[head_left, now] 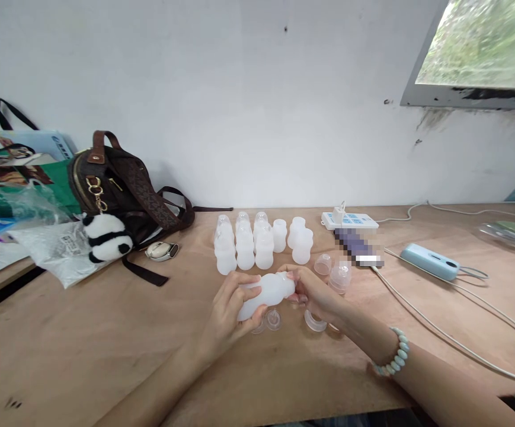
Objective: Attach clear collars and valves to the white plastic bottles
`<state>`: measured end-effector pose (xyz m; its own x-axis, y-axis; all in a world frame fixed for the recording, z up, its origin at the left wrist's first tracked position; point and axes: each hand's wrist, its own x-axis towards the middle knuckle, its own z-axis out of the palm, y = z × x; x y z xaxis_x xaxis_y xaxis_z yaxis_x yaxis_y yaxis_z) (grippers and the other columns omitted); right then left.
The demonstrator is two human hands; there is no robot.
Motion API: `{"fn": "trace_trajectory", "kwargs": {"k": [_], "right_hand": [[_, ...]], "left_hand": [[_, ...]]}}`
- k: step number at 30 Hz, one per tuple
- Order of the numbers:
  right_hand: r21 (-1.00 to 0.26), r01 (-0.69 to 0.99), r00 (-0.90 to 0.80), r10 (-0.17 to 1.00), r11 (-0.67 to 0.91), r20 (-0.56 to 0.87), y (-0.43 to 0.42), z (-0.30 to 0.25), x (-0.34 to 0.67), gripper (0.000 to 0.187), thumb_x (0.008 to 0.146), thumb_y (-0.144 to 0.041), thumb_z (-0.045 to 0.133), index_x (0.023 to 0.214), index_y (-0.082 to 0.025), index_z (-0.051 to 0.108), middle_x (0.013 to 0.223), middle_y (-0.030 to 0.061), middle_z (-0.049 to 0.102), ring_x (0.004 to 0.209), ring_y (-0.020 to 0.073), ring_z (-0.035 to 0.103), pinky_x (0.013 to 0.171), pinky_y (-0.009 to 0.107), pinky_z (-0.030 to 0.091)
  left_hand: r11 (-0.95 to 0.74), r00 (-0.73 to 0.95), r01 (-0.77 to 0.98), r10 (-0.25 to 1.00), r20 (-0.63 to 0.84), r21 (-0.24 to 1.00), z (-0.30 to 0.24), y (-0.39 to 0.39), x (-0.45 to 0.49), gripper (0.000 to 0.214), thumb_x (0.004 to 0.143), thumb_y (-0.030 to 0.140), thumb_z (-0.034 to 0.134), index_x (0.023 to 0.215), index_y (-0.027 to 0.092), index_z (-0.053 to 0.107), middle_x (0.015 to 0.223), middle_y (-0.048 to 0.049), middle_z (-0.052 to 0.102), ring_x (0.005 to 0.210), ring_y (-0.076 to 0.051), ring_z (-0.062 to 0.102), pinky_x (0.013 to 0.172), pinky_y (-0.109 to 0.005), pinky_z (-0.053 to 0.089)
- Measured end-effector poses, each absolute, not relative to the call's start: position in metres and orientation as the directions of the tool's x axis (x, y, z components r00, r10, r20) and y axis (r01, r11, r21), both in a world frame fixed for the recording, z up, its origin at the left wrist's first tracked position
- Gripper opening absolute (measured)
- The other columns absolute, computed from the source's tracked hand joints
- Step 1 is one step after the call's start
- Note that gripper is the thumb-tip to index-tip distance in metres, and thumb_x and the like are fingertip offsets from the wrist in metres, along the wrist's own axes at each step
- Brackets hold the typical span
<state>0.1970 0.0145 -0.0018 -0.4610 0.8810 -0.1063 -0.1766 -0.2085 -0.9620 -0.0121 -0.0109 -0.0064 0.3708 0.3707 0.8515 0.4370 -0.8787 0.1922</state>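
A frosted white baby bottle (pixel 264 295) is held tilted nearly on its side above the table. My left hand (pixel 228 308) is closed around its base end. At the neck end, the fingers of my right hand (pixel 313 290) are pinched; they partly hide the neck, and I cannot tell whether a ring sits on it. Below lie clear teats (pixel 273 319) and, under my right wrist, a translucent screw ring (pixel 314 322). Clear dome caps (pixel 341 276) stand to the right. Behind, several bottles with clear caps (pixel 245 252) stand in rows, beside bottles without caps (pixel 301 244).
A dark backpack (pixel 128 190) with a panda charm (pixel 107 237), a plastic bag (pixel 57 252) and a watch (pixel 162 251) lie to the left. A power strip (pixel 355 221), a phone (pixel 357 246), a light-blue device (pixel 430 261) and white cables (pixel 417 320) lie to the right.
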Motion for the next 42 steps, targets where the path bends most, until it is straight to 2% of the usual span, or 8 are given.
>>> {"fn": "trace_trajectory", "kwargs": {"k": [11, 15, 18, 24, 28, 32, 36, 42], "right_hand": [[-0.978, 0.116, -0.252, 0.957, 0.176, 0.143, 0.022, 0.013, 0.210, 0.035, 0.090, -0.054, 0.045, 0.096, -0.021, 0.054, 0.064, -0.0001, 0.059, 0.057, 0.0163, 0.053, 0.056, 0.029, 0.040], [-0.369, 0.896, -0.041, 0.875, 0.246, 0.482, 0.033, 0.020, 0.237, 0.017, 0.091, -0.028, 0.049, 0.099, -0.017, 0.058, 0.085, 0.0094, 0.069, 0.086, 0.0251, 0.060, 0.074, 0.035, 0.039], [0.092, 0.995, -0.067, 0.896, 0.030, 0.438, 0.042, 0.017, 0.254, 0.015, 0.088, -0.019, 0.050, 0.090, -0.013, 0.064, 0.092, 0.0171, 0.071, 0.095, 0.0307, 0.059, 0.078, 0.039, 0.035], [0.178, 0.984, -0.065, 0.932, 0.001, 0.358, 0.048, 0.006, 0.267, 0.007, 0.078, -0.012, 0.059, 0.076, -0.014, 0.066, 0.074, 0.0135, 0.072, 0.082, 0.0275, 0.063, 0.076, 0.037, 0.032], [0.144, 0.986, 0.001, 0.879, -0.079, 0.476, 0.045, 0.017, 0.270, 0.014, 0.083, -0.022, 0.054, 0.087, -0.013, 0.064, 0.082, 0.0158, 0.072, 0.086, 0.0313, 0.063, 0.083, 0.043, 0.033], [-0.290, 0.948, 0.135, 0.659, 0.132, 0.740, 0.041, 0.032, 0.269, 0.020, 0.083, -0.034, 0.056, 0.093, -0.017, 0.059, 0.081, 0.0091, 0.069, 0.079, 0.0267, 0.063, 0.082, 0.043, 0.041], [-0.680, 0.489, -0.056, 0.798, 0.546, 0.600, 0.034, 0.036, 0.257, 0.017, 0.081, -0.034, 0.063, 0.091, -0.021, 0.058, 0.080, 0.0033, 0.065, 0.072, 0.0191, 0.061, 0.068, 0.032, 0.047], [-0.834, 0.145, -0.334, 0.820, 0.532, 0.465, 0.018, 0.031, 0.232, 0.018, 0.083, -0.032, 0.067, 0.090, -0.021, 0.055, 0.085, 0.0035, 0.064, 0.078, 0.0179, 0.059, 0.070, 0.031, 0.047]], "left_hand": [[-0.720, 0.200, 0.337, 0.684, 0.701, 0.607, -0.007, 0.000, -0.009, 0.016, 0.090, 0.017, 0.057, 0.104, 0.023, 0.051, 0.110, -0.0060, 0.056, 0.104, -0.021, 0.057, 0.090, -0.034, 0.046], [-0.641, 0.101, 0.266, 0.762, 0.640, 0.720, -0.008, 0.003, -0.009, 0.013, 0.091, 0.022, 0.056, 0.103, 0.022, 0.053, 0.108, -0.0050, 0.057, 0.104, -0.020, 0.056, 0.090, -0.032, 0.044], [-0.619, 0.068, 0.240, 0.779, 0.623, 0.748, -0.007, 0.004, -0.008, 0.012, 0.091, 0.024, 0.056, 0.102, 0.021, 0.053, 0.106, -0.0047, 0.058, 0.102, -0.020, 0.056, 0.090, -0.032, 0.043], [-0.603, 0.071, 0.223, 0.793, 0.605, 0.766, -0.006, 0.003, -0.008, 0.013, 0.090, 0.025, 0.057, 0.101, 0.021, 0.054, 0.106, -0.0043, 0.058, 0.101, -0.019, 0.055, 0.089, -0.030, 0.043], [-0.588, 0.042, 0.213, 0.803, 0.594, 0.780, -0.003, 0.001, -0.008, 0.012, 0.090, 0.026, 0.057, 0.100, 0.021, 0.054, 0.105, -0.0041, 0.059, 0.099, -0.019, 0.056, 0.086, -0.029, 0.043], [-0.546, -0.002, 0.208, 0.829, 0.559, 0.811, 0.001, 0.001, -0.008, 0.011, 0.088, 0.028, 0.057, 0.096, 0.020, 0.055, 0.100, -0.0037, 0.061, 0.095, -0.019, 0.058, 0.083, -0.029, 0.044], [-0.484, -0.060, 0.153, 0.865, 0.497, 0.861, 0.003, 0.002, -0.008, 0.012, 0.087, 0.030, 0.057, 0.092, 0.020, 0.057, 0.096, -0.0034, 0.063, 0.091, -0.020, 0.059, 0.083, -0.030, 0.044], [-0.504, -0.037, 0.120, 0.859, 0.511, 0.855, 0.004, 0.001, -0.008, 0.012, 0.086, 0.031, 0.056, 0.091, 0.020, 0.057, 0.096, -0.0034, 0.063, 0.093, -0.021, 0.059, 0.084, -0.031, 0.044]]}}
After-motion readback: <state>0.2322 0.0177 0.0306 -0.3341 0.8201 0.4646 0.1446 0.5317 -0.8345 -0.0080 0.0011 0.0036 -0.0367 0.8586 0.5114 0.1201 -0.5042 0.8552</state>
